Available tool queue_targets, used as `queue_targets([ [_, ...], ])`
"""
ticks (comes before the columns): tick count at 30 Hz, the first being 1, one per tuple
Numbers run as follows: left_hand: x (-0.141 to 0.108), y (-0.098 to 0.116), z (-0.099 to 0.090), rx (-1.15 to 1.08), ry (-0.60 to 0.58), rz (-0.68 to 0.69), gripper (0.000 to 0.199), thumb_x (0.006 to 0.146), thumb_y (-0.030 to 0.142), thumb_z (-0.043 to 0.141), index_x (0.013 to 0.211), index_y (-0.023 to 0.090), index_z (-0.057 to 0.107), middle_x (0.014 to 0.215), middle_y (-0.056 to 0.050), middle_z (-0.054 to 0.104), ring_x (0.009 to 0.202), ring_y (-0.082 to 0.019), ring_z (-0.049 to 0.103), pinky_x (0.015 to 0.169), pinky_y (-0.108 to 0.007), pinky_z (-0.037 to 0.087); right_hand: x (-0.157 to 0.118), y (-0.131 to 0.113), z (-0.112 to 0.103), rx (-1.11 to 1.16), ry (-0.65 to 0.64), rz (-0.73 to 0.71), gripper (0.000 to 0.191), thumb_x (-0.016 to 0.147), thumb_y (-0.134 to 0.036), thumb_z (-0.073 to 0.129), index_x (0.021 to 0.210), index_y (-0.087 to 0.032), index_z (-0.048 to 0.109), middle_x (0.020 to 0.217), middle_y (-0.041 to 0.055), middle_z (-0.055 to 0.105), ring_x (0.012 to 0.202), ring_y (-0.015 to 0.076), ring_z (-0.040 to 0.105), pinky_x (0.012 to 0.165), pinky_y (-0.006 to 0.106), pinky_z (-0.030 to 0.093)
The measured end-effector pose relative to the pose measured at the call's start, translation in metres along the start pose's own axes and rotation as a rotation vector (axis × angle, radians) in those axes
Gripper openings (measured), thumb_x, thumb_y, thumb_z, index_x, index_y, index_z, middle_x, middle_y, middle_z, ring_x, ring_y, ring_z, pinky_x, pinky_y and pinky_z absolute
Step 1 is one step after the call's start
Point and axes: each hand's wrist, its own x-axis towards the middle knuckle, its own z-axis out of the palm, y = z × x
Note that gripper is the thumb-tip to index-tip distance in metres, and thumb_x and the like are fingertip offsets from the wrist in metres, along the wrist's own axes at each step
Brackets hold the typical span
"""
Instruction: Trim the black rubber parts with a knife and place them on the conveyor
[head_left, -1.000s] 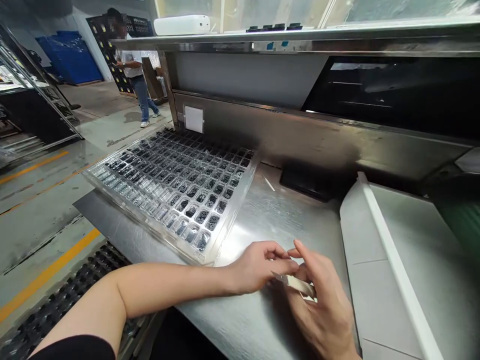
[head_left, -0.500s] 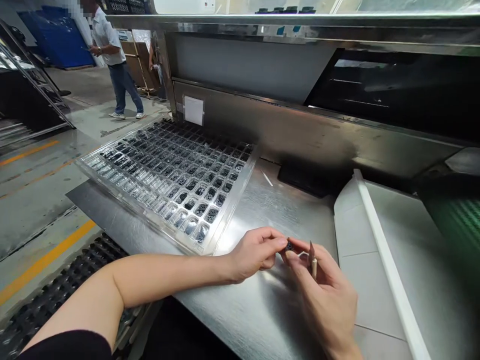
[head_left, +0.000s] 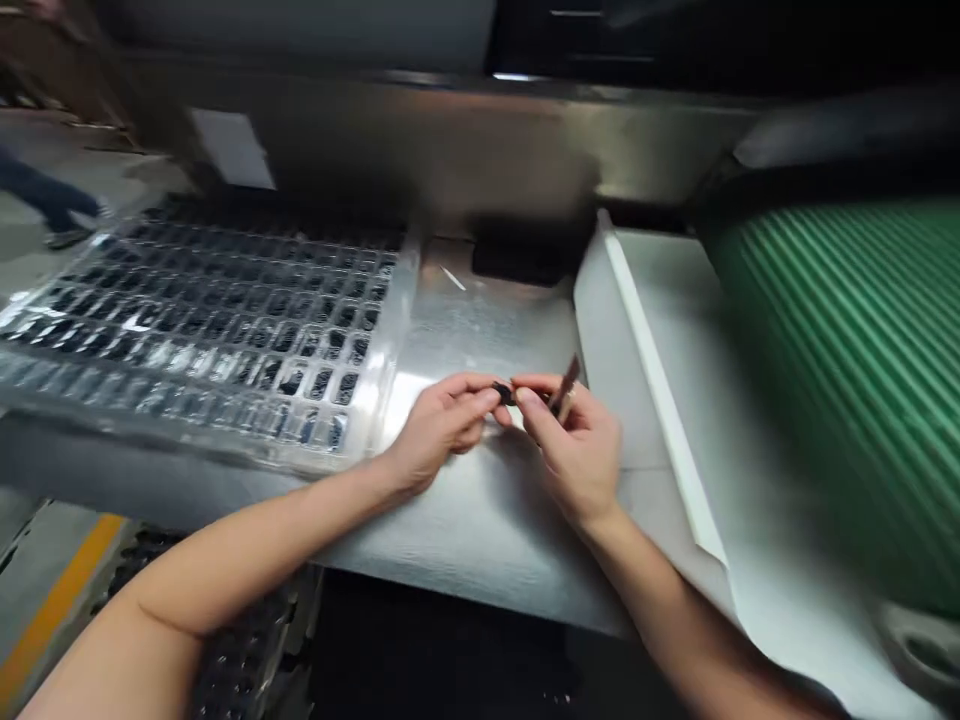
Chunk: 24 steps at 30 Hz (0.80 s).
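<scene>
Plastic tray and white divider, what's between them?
In the head view, a thin white strip and a flat black object on the bench; left hand, right hand and their small black part above it.

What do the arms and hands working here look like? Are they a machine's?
No, a person's: no cables or printed markings. The left hand and right hand have five-fingered human shapes, without gloves, and no watch shows. Both forearms are uncovered; no sleeve shows on the left arm.
</scene>
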Motion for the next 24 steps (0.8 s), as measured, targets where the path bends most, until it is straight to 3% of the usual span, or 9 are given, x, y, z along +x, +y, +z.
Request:
queue_targets([
  [7, -0.0012, 0.0027, -0.0018, -0.014, -0.013, -0.026, 0.034, 0.094, 0.041, 0.09, 0.111, 0.014, 0.078, 0.084, 0.0, 0.069, 0.045, 0.002, 0.028, 0.045, -0.019, 0.014, -0.0003, -0.001, 0.0007, 0.242, -0.038, 0.035, 0.022, 0.103, -0.042, 0.078, 0.112, -0.022, 0.083, 0.092, 0.0038, 0.078, 0.082, 0.0183, 0.071, 0.08, 0.034, 0.059],
  [13, -0.0015, 0.0003, -0.0049, 0.008, 0.021, -0.001, 0.029, 0.096, 0.038, 0.088, 0.107, 0.014, 0.078, 0.086, -0.001, 0.071, 0.046, 0.001, 0.029, 0.046, -0.018, 0.018, -0.002, -0.0046, -0.0002, 0.232, -0.051, 0.047, 0.018, 0.1, -0.039, 0.081, 0.111, -0.024, 0.083, 0.102, 0.0041, 0.08, 0.095, 0.0204, 0.073, 0.088, 0.036, 0.059],
  [24, -0.0022, 0.0027, -0.002, 0.054, 0.049, 0.022, 0.032, 0.091, 0.04, 0.091, 0.102, 0.014, 0.075, 0.081, -0.001, 0.07, 0.046, -0.001, 0.029, 0.047, -0.019, 0.017, -0.002, -0.0068, -0.0005, 0.164, -0.046, 0.069, 0.023, 0.092, -0.04, 0.086, 0.109, -0.025, 0.086, 0.095, 0.0039, 0.078, 0.08, 0.0183, 0.065, 0.064, 0.03, 0.05],
])
